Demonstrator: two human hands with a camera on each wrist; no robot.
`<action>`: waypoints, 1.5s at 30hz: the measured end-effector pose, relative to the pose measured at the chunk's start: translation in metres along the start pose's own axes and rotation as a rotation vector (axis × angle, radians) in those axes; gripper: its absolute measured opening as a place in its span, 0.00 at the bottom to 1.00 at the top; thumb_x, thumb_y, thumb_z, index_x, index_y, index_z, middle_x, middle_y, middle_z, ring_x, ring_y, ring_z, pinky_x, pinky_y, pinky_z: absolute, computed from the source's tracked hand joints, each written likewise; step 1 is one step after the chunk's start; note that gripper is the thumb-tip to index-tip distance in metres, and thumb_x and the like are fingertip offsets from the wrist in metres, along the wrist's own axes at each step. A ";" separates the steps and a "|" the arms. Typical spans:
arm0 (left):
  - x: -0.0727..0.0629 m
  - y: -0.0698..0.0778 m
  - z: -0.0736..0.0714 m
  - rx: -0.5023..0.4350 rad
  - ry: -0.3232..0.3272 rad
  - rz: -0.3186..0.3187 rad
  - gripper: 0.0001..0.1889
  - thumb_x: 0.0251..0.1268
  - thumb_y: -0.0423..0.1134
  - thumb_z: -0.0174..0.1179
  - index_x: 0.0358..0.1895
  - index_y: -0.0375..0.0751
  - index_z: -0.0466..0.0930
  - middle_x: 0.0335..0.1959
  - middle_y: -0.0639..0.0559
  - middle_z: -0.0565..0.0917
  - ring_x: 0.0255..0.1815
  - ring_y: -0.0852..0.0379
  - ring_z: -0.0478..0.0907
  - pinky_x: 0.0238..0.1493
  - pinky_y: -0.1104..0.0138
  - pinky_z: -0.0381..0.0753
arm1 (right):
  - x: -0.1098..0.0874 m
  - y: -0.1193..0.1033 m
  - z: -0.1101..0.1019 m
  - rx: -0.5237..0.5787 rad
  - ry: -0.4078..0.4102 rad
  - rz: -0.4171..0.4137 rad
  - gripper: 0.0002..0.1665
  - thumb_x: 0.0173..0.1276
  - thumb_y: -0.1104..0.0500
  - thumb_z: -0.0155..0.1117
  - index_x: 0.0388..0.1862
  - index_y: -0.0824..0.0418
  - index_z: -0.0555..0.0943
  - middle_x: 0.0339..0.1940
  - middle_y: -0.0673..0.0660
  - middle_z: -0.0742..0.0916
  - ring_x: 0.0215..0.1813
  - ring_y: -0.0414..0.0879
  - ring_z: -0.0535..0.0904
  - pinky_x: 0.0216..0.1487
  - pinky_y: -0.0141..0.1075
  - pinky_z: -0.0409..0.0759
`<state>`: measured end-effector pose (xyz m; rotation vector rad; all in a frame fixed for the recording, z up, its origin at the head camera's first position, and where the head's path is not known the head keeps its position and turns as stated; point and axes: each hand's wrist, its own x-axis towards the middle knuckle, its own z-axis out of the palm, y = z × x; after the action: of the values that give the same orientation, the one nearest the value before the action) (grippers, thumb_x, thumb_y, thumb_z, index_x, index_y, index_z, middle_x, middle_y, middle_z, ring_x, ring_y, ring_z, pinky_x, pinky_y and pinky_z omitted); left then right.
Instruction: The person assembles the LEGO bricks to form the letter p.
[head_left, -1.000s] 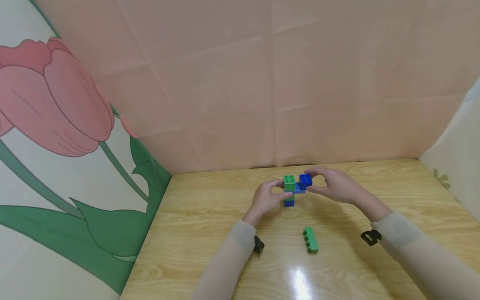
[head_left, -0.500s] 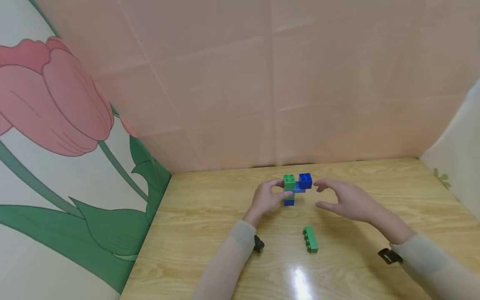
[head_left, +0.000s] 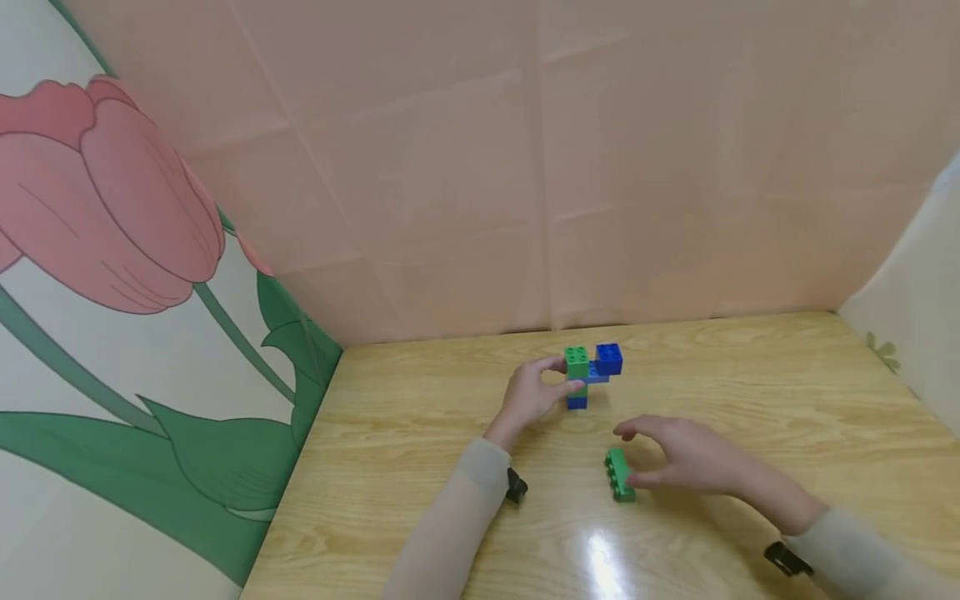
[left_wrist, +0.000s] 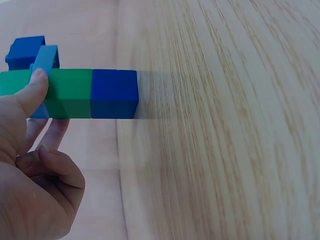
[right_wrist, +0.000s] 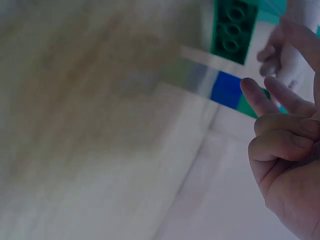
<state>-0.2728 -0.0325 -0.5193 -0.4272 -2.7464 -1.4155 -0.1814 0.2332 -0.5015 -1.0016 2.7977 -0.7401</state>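
Note:
My left hand (head_left: 528, 393) grips an upright stack of toy building bricks between thumb and fingers. From bottom to top run a dark blue brick (left_wrist: 115, 94), a green brick (left_wrist: 71, 93), a light blue brick (head_left: 597, 375) jutting out rightward, and a green brick (head_left: 577, 362). Another dark blue brick (head_left: 609, 358) sits on the jutting end. Nearer the person, a long green brick (head_left: 618, 477) lies on its side, studs facing left; its hollow underside shows in the right wrist view. My right hand (head_left: 697, 454) is beside it, thumb tip at its right edge, index finger spread apart.
The wooden table (head_left: 420, 400) ends at a pinkish cloth backdrop (head_left: 450, 208). A tulip-printed panel (head_left: 150, 358) borders the left, and a pale panel (head_left: 915, 317) the right. Black wrist devices sit at both cuffs.
My right hand has let go of the dark blue brick on the jutting end, moved back, then come down toward me to the long green brick. My left hand keeps its grip.

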 end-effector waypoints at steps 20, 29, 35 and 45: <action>-0.003 0.002 -0.002 -0.007 0.000 -0.001 0.26 0.62 0.62 0.72 0.59 0.55 0.86 0.52 0.69 0.85 0.65 0.60 0.77 0.66 0.54 0.76 | 0.003 -0.006 0.022 -0.045 -0.029 -0.040 0.47 0.52 0.33 0.82 0.64 0.56 0.81 0.60 0.52 0.86 0.59 0.54 0.83 0.58 0.55 0.82; -0.005 0.003 -0.005 -0.023 -0.001 0.002 0.25 0.63 0.61 0.72 0.58 0.56 0.86 0.51 0.70 0.85 0.64 0.60 0.77 0.66 0.54 0.76 | 0.004 -0.004 0.023 0.054 -0.053 -0.014 0.47 0.52 0.33 0.82 0.65 0.55 0.80 0.61 0.51 0.85 0.61 0.56 0.82 0.59 0.58 0.81; -0.004 0.003 -0.005 -0.010 0.001 0.010 0.27 0.62 0.61 0.72 0.61 0.54 0.85 0.52 0.69 0.85 0.64 0.60 0.77 0.66 0.55 0.76 | 0.003 0.006 0.024 0.148 -0.091 -0.019 0.46 0.53 0.37 0.83 0.67 0.55 0.79 0.63 0.51 0.84 0.64 0.57 0.80 0.62 0.60 0.78; -0.004 0.001 -0.005 -0.010 0.005 0.017 0.26 0.63 0.61 0.71 0.60 0.55 0.86 0.51 0.69 0.85 0.64 0.61 0.77 0.65 0.56 0.76 | -0.002 0.029 0.023 0.192 -0.079 -0.007 0.46 0.52 0.39 0.84 0.66 0.55 0.79 0.64 0.53 0.83 0.67 0.63 0.77 0.64 0.66 0.73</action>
<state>-0.2692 -0.0365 -0.5159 -0.4461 -2.7266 -1.4249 -0.1910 0.2443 -0.5351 -0.9838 2.5985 -0.9283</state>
